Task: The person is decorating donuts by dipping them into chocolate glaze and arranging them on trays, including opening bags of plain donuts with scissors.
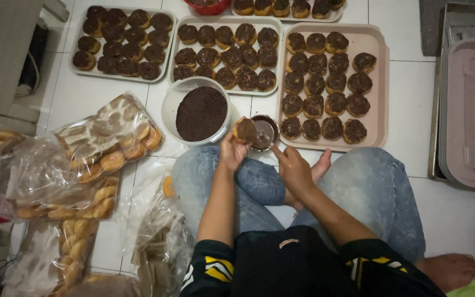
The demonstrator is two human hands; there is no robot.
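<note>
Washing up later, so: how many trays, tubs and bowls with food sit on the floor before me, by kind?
Trays of topped doughnuts: 4
White tub of sprinkles: 1
Small bowl of chocolate: 1
Red bowl: 1
Total: 7
Left grip holds a doughnut.

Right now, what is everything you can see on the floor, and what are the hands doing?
Trays of chocolate-topped donuts: four, beige and grey, top of view; a fifth cut off at the edge.
Tub of chocolate sprinkles: one, white, in front of the knees.
Small bowl of chocolate glaze: one, dark, beside the tub.
Bags of plain donuts: several, clear plastic, left.
Stacked empty trays: pinkish and grey, right.
Red bowl: one, top edge.
Left hand: holds a glazed donut.
Right hand: empty, fingers near the glaze bowl.
</note>
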